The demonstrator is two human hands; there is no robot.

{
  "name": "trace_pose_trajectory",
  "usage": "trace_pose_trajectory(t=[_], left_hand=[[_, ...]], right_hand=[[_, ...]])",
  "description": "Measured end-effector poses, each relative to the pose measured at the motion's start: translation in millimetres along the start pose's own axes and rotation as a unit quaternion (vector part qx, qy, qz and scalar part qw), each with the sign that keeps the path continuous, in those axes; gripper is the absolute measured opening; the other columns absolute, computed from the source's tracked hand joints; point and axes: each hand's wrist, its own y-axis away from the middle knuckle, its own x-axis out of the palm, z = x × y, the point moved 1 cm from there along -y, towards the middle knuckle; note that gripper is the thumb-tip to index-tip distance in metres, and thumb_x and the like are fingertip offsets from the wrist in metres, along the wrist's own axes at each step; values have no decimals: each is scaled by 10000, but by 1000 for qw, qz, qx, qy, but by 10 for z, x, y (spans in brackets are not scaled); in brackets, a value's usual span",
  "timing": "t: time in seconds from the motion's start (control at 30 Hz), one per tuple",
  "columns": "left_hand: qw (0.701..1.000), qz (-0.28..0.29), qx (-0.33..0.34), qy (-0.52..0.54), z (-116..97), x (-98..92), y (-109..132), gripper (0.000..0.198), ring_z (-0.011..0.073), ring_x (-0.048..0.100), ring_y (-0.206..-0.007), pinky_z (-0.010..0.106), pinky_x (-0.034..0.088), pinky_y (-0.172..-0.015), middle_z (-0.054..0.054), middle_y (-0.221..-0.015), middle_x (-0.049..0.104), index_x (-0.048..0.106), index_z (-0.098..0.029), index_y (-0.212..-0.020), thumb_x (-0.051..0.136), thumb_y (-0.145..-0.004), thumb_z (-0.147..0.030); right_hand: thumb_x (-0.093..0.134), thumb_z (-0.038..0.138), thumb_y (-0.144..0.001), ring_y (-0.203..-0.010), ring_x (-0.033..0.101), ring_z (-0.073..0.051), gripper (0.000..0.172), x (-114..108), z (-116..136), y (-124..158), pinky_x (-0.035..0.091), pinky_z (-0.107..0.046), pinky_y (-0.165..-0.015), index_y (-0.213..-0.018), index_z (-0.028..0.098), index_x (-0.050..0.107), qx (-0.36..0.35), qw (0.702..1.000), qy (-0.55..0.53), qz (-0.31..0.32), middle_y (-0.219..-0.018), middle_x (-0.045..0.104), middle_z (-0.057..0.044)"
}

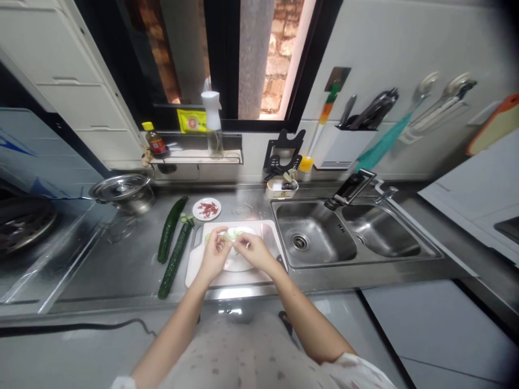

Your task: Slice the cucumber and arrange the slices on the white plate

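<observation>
Over a white plate on a white cutting board, my left hand and my right hand meet at the fingertips. Both are pinched around pale green cucumber slices. More slices lie on the plate, partly hidden by my fingers. A knife rests at the board's right edge. Left of the board lie a whole cucumber and a cut cucumber, with small pieces at its upper end. A small white dish behind the board holds chopped red bits.
A double steel sink with a black faucet is on the right. A lidded steel pot stands at the left, near the stove. Bottles line a shelf below the window.
</observation>
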Motion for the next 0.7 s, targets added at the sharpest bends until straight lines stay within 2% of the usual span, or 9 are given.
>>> trace_pose_trajectory(t=[0.13, 0.23, 0.37, 0.53, 0.7], left_hand=[[1000, -10, -17, -16, 12, 24, 11, 419, 139, 526, -724, 223, 380, -693, -12, -809, 594, 594, -234, -1074, 710, -683, -140], [1000, -4, -4, -30, 25, 43, 4, 435, 134, 499, -693, 221, 364, -671, -15, -798, 587, 596, -233, -1094, 707, -686, -132], [1000, -3, -19, -10, 33, 42, -27, 464, 135, 499, -699, 219, 366, -671, -16, -782, 578, 596, -230, -1104, 731, -668, -142], [999, 26, -33, 20, 47, 10, -82, 557, 122, 543, -719, 214, 396, -697, -24, -790, 596, 544, -225, -1180, 757, -666, -203], [998, 51, -31, 29, 141, -13, -177, 543, 128, 591, -769, 230, 427, -755, -17, -800, 629, 527, -217, -1191, 740, -692, -230]], right_hand=[[582, 257, -820, -680, 565, -124, 159, 20, -69, -3, 419, -226, -664, -699, 172, 643, 20, 1000, -16, -6, -696, 649, 6], [598, 267, -801, -667, 566, -126, 156, 21, -126, -13, 424, -230, -652, -692, 166, 647, 37, 999, -28, -13, -696, 651, 1], [604, 248, -781, -680, 584, -139, 136, 5, -135, -26, 443, -243, -659, -687, 165, 655, 62, 997, -45, -9, -686, 664, -6], [581, 207, -759, -691, 603, -144, 125, -6, -145, -42, 459, -250, -675, -668, 165, 655, 77, 995, -59, -3, -682, 672, -12], [562, 175, -734, -660, 590, -134, 117, -3, -266, -86, 450, -238, -644, -661, 161, 652, 80, 995, -58, 0, -675, 662, -9]])
